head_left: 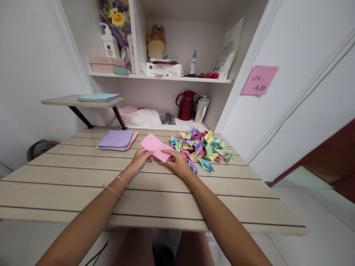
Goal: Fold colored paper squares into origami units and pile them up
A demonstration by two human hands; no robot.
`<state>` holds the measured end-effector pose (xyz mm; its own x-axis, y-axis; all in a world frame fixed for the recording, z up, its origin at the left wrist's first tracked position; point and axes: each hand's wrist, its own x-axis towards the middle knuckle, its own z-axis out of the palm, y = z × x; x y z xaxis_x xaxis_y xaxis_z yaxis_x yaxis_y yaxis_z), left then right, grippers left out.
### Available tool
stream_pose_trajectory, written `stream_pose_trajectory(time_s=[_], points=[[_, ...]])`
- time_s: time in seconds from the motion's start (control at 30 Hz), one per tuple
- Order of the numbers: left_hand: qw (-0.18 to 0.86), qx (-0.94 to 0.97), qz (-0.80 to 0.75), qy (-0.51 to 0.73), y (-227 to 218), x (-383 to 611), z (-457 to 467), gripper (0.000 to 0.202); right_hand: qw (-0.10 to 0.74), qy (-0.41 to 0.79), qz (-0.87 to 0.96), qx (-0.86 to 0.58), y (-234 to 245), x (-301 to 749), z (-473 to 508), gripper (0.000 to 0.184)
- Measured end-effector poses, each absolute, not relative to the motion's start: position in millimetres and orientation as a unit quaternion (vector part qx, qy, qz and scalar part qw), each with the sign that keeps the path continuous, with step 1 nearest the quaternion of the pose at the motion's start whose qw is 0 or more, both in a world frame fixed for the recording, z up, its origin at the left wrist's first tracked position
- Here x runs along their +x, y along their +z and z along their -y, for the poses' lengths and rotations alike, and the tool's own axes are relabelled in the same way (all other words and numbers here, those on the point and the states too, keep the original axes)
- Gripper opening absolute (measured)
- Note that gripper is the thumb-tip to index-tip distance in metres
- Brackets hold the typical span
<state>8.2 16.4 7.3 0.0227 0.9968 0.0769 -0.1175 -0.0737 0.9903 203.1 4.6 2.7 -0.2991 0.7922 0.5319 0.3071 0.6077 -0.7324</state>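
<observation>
A folded pink paper sheet (155, 145) lies slanted on the slatted wooden table (83, 173). My left hand (141, 159) pinches its near left edge, fingers closed on the paper. The near right corner is gripped by my right hand (177, 161), thumb and fingers pressed on it. Just right of my right hand lies a pile of several folded paper boats (202, 147) in purple, green, yellow, pink and blue; one purple boat (193, 167) sits by my right wrist.
A stack of purple and pink paper sheets (116, 140) lies at the table's far left. Behind are a small raised shelf (80, 100) with blue paper, a red jug (186, 105), a cup (201, 109), and shelves with bottles. A pink note (259, 79) hangs on the right wall.
</observation>
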Motion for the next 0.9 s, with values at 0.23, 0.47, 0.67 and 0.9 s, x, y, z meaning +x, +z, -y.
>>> stream_pose_trajectory(time_s=[0.23,0.47,0.67,0.9], points=[[0.524,0.556,-0.424,0.486,5.2,12.2,-13.9,0.021,0.541,0.288,0.681,-0.401,5.7,201.8,-6.1,0.023],[0.553,0.571,-0.397,0.459,10.9,20.9,-3.0,0.037,0.585,0.391,0.569,-0.425,3.3,200.8,-7.2,0.041],[0.517,0.568,-0.419,0.483,10.0,18.7,-5.7,0.027,0.555,0.501,0.541,-0.386,-2.5,196.1,-10.8,0.052],[0.51,0.535,-0.421,0.526,10.5,15.1,-10.8,0.02,0.567,0.515,0.52,-0.377,-0.5,194.4,-10.5,0.04]])
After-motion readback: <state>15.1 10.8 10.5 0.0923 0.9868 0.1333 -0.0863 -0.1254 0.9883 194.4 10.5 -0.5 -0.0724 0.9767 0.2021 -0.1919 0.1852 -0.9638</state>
